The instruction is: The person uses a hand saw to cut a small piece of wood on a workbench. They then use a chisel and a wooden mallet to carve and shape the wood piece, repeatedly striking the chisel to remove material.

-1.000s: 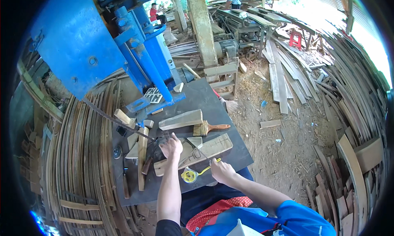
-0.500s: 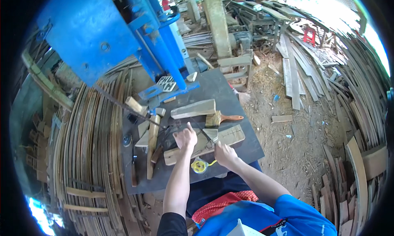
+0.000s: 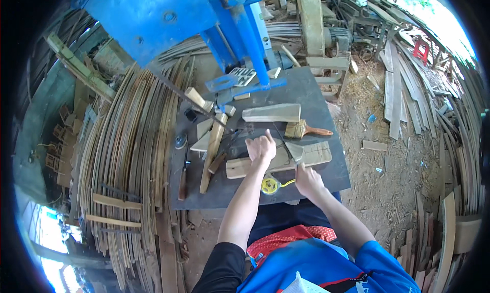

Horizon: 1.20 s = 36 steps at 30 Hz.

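Observation:
My left hand (image 3: pixel 262 147) hovers over the far edge of a pale wooden board (image 3: pixel 240 168), one finger stretched up, the others partly curled, with nothing visible in it. My right hand (image 3: pixel 309 181) is closed at the board's near edge. A thin dark tool (image 3: pixel 284 142) runs into its fingers; its kind is unclear. Against that tool, on the board, lies a small pale wedge of wood (image 3: pixel 295 151). A yellow tape measure (image 3: pixel 270 185) lies just left of my right hand. Beyond the board are a wide paintbrush (image 3: pixel 306 130) and a tapered wood block (image 3: pixel 271 113).
A blue machine (image 3: pixel 168 17) with a narrow blade (image 3: pixel 176 89) stands over the dark table (image 3: pixel 326 102). On the left lie a wooden mallet (image 3: pixel 215 145) and a chisel (image 3: pixel 183 183). Stacked strips (image 3: pixel 122 155) flank the table; a red stool (image 3: pixel 421 51) stands far right.
My view has swung, so the table and both hands appear farther right and higher. Against the board, my hands have barely moved.

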Motion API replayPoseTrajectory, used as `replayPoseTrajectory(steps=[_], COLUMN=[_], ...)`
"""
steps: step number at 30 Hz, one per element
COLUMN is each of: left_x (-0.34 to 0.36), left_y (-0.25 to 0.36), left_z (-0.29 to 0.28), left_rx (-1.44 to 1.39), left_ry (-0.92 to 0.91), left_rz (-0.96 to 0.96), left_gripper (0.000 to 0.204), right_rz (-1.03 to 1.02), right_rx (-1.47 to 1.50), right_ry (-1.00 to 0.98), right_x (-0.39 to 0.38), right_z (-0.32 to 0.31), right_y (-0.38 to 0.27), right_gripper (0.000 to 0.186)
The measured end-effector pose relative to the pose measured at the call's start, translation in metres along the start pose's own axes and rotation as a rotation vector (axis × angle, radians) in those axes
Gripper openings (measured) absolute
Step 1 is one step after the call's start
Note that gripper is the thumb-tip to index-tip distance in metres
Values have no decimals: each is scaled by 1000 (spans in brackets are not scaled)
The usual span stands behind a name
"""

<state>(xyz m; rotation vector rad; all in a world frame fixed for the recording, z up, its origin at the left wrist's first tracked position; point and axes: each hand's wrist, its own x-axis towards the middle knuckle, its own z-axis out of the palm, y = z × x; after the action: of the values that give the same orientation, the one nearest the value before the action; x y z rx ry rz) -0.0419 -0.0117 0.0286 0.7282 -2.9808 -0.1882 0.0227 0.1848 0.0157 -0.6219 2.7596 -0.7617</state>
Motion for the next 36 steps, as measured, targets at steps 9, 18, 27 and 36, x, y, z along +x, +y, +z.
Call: replayPoseTrajectory(steps=[9, 18, 27, 36], left_x=[-6, -4, 1, 4], left_y=[11, 10, 4, 1], left_z=[2, -1, 2, 7], left_rx=[82, 41, 13, 10], left_ry=[-32, -31, -25, -5], left_rz=[19, 2, -15, 36], left_gripper=[71, 70, 70, 70], right_rz=[5, 35, 36, 46], right_rx=[0, 39, 43, 70], right_ry=[45, -15, -41, -38], right_x=[-36, -55, -4, -8], right_z=[-13, -15, -10, -3], right_y=[9, 13, 7, 7], right_gripper=[17, 21, 23, 28])
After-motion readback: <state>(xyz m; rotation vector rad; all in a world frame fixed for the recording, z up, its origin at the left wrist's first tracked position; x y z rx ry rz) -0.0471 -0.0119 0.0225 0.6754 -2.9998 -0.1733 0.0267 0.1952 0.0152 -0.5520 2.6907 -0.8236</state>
